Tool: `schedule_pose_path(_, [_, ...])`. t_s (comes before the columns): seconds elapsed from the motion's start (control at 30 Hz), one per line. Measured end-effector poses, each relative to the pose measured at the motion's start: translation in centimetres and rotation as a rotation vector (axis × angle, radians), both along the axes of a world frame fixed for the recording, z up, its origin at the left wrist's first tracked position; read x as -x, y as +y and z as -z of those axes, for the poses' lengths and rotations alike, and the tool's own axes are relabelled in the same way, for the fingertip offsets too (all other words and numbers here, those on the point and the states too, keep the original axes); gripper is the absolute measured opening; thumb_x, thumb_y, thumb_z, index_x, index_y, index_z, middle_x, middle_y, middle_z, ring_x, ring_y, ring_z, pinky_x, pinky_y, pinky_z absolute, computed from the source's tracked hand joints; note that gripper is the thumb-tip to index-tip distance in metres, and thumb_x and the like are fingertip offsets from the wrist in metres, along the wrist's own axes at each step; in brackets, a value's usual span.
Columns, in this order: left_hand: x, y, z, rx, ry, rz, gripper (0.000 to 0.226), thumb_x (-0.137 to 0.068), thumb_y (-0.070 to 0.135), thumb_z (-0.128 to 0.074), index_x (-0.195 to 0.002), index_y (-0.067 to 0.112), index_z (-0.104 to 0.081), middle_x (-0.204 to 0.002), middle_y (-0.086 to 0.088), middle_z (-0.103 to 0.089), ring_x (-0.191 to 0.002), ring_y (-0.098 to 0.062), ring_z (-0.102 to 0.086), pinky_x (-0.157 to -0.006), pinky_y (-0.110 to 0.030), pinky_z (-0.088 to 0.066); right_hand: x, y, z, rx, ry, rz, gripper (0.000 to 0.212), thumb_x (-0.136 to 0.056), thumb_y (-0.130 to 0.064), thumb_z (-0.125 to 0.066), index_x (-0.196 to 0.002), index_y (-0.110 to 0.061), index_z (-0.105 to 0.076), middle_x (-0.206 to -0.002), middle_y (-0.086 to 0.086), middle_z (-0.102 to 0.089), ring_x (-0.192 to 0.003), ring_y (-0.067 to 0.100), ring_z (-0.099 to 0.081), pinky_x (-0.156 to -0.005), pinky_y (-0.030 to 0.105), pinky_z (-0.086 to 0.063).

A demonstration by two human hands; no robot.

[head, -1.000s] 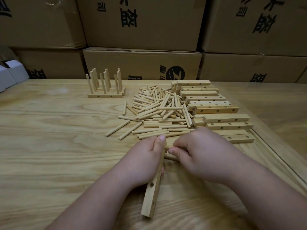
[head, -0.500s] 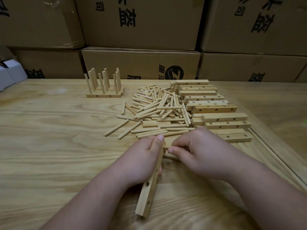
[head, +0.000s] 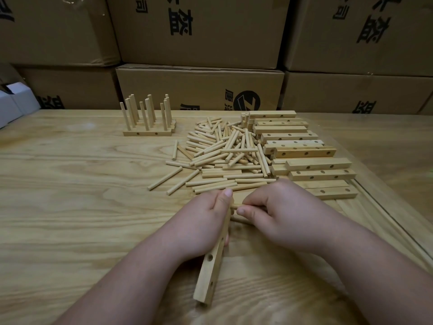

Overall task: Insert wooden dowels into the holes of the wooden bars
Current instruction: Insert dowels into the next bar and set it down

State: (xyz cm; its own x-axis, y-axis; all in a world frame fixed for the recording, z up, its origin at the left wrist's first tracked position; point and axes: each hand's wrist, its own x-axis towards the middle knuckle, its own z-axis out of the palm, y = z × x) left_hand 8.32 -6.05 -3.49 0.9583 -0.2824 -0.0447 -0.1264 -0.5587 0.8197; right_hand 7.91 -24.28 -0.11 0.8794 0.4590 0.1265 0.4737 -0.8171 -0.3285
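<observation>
My left hand (head: 201,226) grips a wooden bar (head: 209,273) with round holes along its side; the bar runs toward me, its near end over the table. My right hand (head: 278,214) pinches a dowel (head: 235,205) whose left tip meets the far end of the bar, next to my left thumb. A second dowel (head: 241,220) shows under my right fingers. Beyond the hands lies a loose pile of dowels (head: 225,158). To its right sits a stack of holed bars (head: 304,152).
Several bars with upright dowels in them (head: 147,123) stand at the back left of the wooden table (head: 70,195). Cardboard boxes (head: 199,87) wall off the far edge. A white box (head: 14,104) sits at far left. A seam in the tabletop (head: 384,214) runs along the right.
The bar's near end has swung slightly left and lower in view. Both hands stay together at the bar's far end with the dowel.
</observation>
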Motion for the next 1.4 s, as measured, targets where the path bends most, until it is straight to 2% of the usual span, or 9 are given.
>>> schedule_pose_path(0.2, [0.1,0.0,0.1,-0.008,-0.015,0.015,0.045,-0.105,0.049,-0.028,-0.083,0.022,-0.056,-0.056,0.005,-0.067,-0.058,-0.004,-0.064,-0.076,-0.036,-0.052,-0.2,-0.4,0.0,-0.045,0.084,0.01,0.028,-0.095,-0.044,-0.058,-0.081,-0.024,-0.073,-0.062,-0.011,-0.06,-0.064,0.004,-0.057,-0.052,0.019,-0.039])
schedule_pose_path(0.27, [0.1,0.0,0.1,-0.025,-0.026,0.013,0.045,-0.106,0.049,-0.028,-0.082,0.022,-0.056,-0.056,0.006,-0.067,-0.057,-0.003,-0.063,-0.074,-0.035,-0.051,-0.1,-0.4,0.0,-0.045,0.089,0.011,0.028,-0.095,-0.044,-0.058,-0.081,-0.025,-0.073,-0.063,-0.01,-0.061,-0.065,0.004,-0.057,-0.054,0.022,-0.042])
schedule_pose_path(0.4, [0.0,-0.1,0.1,-0.031,-0.021,-0.016,0.047,-0.105,0.051,-0.026,-0.083,0.021,-0.056,-0.057,0.004,-0.068,-0.058,-0.006,-0.064,-0.074,-0.037,-0.052,0.2,0.3,-0.1,-0.008,0.026,0.04,0.04,-0.096,-0.044,-0.056,-0.063,-0.021,-0.058,-0.054,-0.003,-0.053,-0.055,0.011,-0.051,-0.054,0.034,-0.042])
schedule_pose_path(0.6, [0.0,-0.3,0.2,-0.055,-0.031,-0.053,0.048,-0.105,0.051,-0.026,-0.082,0.021,-0.056,-0.058,0.005,-0.068,-0.061,-0.005,-0.063,-0.074,-0.034,-0.049,0.7,1.4,0.1,0.064,-0.049,0.116,0.042,-0.095,-0.042,-0.054,-0.06,-0.019,-0.051,-0.054,-0.004,-0.047,-0.055,0.012,-0.046,-0.053,0.033,-0.04])
schedule_pose_path(0.77, [0.0,-0.2,0.0,-0.059,-0.015,-0.013,0.047,-0.106,0.048,-0.027,-0.085,0.019,-0.057,-0.057,0.005,-0.068,-0.06,-0.004,-0.064,-0.07,-0.031,-0.047,0.2,0.5,0.0,0.035,0.021,0.071,0.038,-0.095,-0.045,-0.055,-0.069,-0.019,-0.064,-0.057,-0.002,-0.056,-0.057,0.011,-0.053,-0.056,0.037,-0.048])
schedule_pose_path(0.87, [0.0,-0.2,-0.1,-0.065,-0.02,0.016,0.047,-0.107,0.047,-0.028,-0.086,0.018,-0.058,-0.058,0.005,-0.068,-0.06,-0.006,-0.064,-0.071,-0.032,-0.049,-0.1,-0.2,0.0,-0.042,0.111,0.042,0.032,-0.095,-0.045,-0.057,-0.076,-0.023,-0.07,-0.06,-0.007,-0.059,-0.06,0.008,-0.056,-0.056,0.031,-0.046])
schedule_pose_path(1.03, [0.0,-0.1,0.0,-0.044,-0.008,0.009,0.047,-0.106,0.048,-0.028,-0.085,0.019,-0.057,-0.056,0.004,-0.067,-0.056,-0.006,-0.064,-0.072,-0.036,-0.051,0.1,-0.1,0.1,-0.023,0.074,0.046,0.034,-0.095,-0.045,-0.057,-0.074,-0.02,-0.068,-0.06,-0.003,-0.06,-0.06,0.009,-0.055,-0.058,0.037,-0.048])
schedule_pose_path(1.23, [0.0,-0.1,0.0,-0.04,-0.028,-0.021,0.047,-0.106,0.049,-0.027,-0.082,0.021,-0.056,-0.058,0.004,-0.068,-0.056,-0.002,-0.061,-0.067,-0.031,-0.045,0.5,1.0,0.3,0.002,-0.004,0.114,0.041,-0.094,-0.042,-0.057,-0.062,-0.018,-0.057,-0.054,-0.002,-0.052,-0.056,0.011,-0.05,-0.054,0.036,-0.043])
schedule_pose_path(1.4, [-0.1,0.1,0.1,-0.02,0.004,0.009,0.046,-0.106,0.049,-0.028,-0.084,0.021,-0.056,-0.056,0.003,-0.068,-0.055,-0.004,-0.063,-0.069,-0.034,-0.048,-0.1,0.2,0.6,-0.092,0.089,0.066,0.039,-0.095,-0.043,-0.059,-0.064,-0.02,-0.061,-0.056,-0.001,-0.056,-0.056,0.012,-0.053,-0.055,0.037,-0.045])
